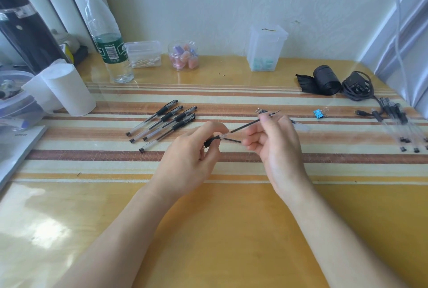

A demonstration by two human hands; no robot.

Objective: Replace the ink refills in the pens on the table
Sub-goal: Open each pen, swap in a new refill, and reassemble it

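My left hand point(194, 151) grips a clear pen barrel point(222, 136) with a black end point(209, 142), held a little above the table. My right hand point(275, 142) pinches a thin black ink refill point(245, 127), which slants from the barrel's mouth up to its metal tip near my fingertips. A second thin black rod point(234, 140) sticks out from my right hand's lower fingers. Several capped black gel pens point(162, 123) lie side by side to the left. The tips of several loose refills point(260, 110) show just behind my right hand. Several more pens point(398, 125) lie blurred at the far right.
A blue binder clip point(319, 113), a black tape roll point(324, 80) and a coiled black cable point(356, 86) lie at the right. A water bottle point(108, 40), a white paper roll point(67, 88), plastic containers point(144, 54) and a jar point(183, 55) stand along the back left.
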